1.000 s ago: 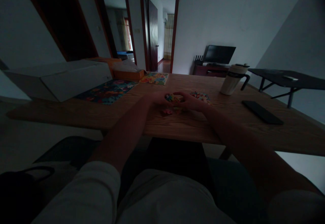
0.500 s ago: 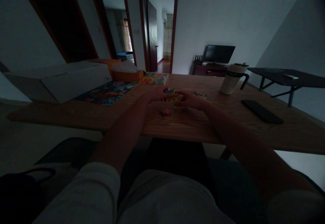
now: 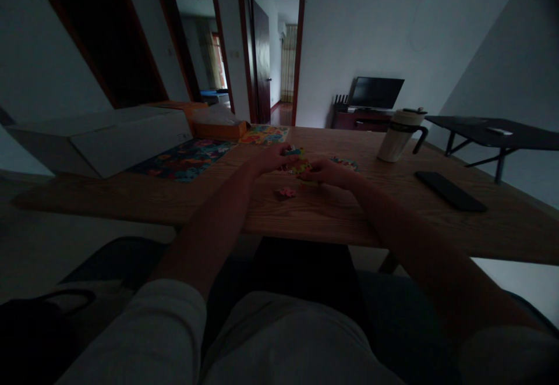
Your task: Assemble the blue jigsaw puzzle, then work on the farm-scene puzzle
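A small joined patch of jigsaw puzzle [image 3: 301, 168], mostly yellow with some teal and red, is held between my two hands just above the wooden table. My left hand [image 3: 274, 158] grips its left side, fingers closed along the edge. From the right, my right hand [image 3: 328, 173] pinches the near right edge; its fingertips are partly hidden and dim. A pink puzzle piece [image 3: 287, 192] lies on the table just below the patch. Behind my right hand, more colourful puzzle [image 3: 346, 163] lies flat, partly covered by the hand.
On the wooden table [image 3: 209, 198] stand a white box [image 3: 126, 134], an orange open box [image 3: 220, 130] and a cream travel mug [image 3: 397, 137] with a black handle. Printed puzzle sheets [image 3: 187, 161] lie at the left. A dark flat slab [image 3: 449, 191] rests at the right.
The puzzle patch has tilted up a little between my hands. My right hand has shifted slightly right and its fingers have moved on the patch's edge. The pink piece has stayed put.
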`<action>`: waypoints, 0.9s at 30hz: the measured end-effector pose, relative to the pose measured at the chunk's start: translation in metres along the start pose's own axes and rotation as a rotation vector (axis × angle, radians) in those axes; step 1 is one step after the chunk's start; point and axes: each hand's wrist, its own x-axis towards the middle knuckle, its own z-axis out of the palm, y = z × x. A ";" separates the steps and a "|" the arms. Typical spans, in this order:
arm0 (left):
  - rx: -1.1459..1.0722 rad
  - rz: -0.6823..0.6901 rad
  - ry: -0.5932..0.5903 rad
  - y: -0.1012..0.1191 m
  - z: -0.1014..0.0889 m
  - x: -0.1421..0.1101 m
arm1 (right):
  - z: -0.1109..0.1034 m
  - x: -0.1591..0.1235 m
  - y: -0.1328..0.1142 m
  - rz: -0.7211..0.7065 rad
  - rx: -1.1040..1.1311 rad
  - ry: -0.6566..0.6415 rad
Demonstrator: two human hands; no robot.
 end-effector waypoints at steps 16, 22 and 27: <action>-0.072 -0.090 -0.038 0.002 0.010 0.002 | 0.002 0.010 0.001 0.153 0.289 0.339; 0.044 -0.105 -0.083 -0.002 0.017 0.004 | 0.013 0.006 -0.006 0.192 0.475 0.180; 0.135 -0.178 -0.077 0.002 0.014 0.001 | 0.015 0.000 -0.004 0.078 0.391 0.004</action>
